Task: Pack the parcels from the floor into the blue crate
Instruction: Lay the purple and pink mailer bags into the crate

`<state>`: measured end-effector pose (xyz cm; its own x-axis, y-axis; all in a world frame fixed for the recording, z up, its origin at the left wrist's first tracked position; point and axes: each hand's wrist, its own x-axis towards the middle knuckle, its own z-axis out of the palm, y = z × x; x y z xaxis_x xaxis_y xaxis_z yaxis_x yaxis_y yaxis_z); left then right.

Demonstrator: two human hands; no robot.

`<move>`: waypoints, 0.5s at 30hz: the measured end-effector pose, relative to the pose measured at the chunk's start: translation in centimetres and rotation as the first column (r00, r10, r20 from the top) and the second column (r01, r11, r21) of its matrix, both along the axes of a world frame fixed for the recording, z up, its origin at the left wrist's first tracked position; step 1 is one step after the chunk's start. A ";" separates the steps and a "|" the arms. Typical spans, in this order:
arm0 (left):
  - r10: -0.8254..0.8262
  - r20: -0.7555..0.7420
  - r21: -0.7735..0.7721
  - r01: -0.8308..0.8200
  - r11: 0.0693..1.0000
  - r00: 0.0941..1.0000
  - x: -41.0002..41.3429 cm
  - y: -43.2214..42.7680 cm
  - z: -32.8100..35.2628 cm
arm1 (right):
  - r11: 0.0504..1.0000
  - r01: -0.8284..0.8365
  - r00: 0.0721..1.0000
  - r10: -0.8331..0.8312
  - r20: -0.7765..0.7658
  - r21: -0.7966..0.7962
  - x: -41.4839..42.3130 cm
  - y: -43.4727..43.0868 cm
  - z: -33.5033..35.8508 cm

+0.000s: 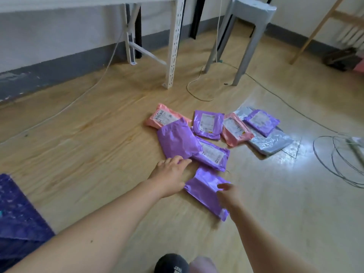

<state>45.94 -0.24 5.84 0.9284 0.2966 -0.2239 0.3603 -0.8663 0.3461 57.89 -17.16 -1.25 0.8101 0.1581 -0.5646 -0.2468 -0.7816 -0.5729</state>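
Several soft parcels lie on the wooden floor. Nearest me is a plain purple parcel [204, 191]; my right hand [229, 196] grips its right side with curled fingers. My left hand [171, 174] reaches forward, fingers fairly straight, its fingertips at the near edge of a larger plain purple parcel [177, 141]. Beside that one lies a purple parcel with a label [211, 154]. Farther back are a pink parcel [165, 117], another purple one [206, 124], a second pink one [235, 130], a grey one [269, 141] and a purple one [261, 121] on top of it. The blue crate is not in view.
A white metal table leg [174, 42] and a grey stool [244, 36] stand behind the parcels. Cables [199, 91] trail across the floor, with a coil of wire [338, 160] at the right. A dark blue fabric thing [17, 217] sits at lower left.
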 end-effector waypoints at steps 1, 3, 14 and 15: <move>-0.016 0.003 0.004 0.016 1.000 1.000 0.6 -0.5 -0.8 | 0.998 0.070 0.997 -0.070 -0.038 0.003 0.2 -1.0 -2.0; -0.023 0.001 0.001 0.023 1.000 1.000 1.4 -1.2 -2.4 | 0.979 0.204 0.977 -0.203 -0.059 0.012 0.2 -1.9 -3.2; -0.002 -0.117 -0.030 -0.001 1.000 0.993 1.0 -0.7 -6.7 | 0.819 0.569 0.783 -0.512 -0.354 0.073 0.5 -1.6 -4.8; 0.005 -0.122 -0.033 -0.009 0.999 0.992 0.8 -0.5 -6.8 | 0.822 0.567 0.776 -0.507 -0.375 0.062 0.3 -1.5 -4.9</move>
<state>46.79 -0.76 -0.97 0.8914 0.2935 -0.3454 0.4077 -0.8522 0.3279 58.14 -18.66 -6.11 0.5620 -0.1333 -0.8163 -0.7929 -0.3677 -0.4858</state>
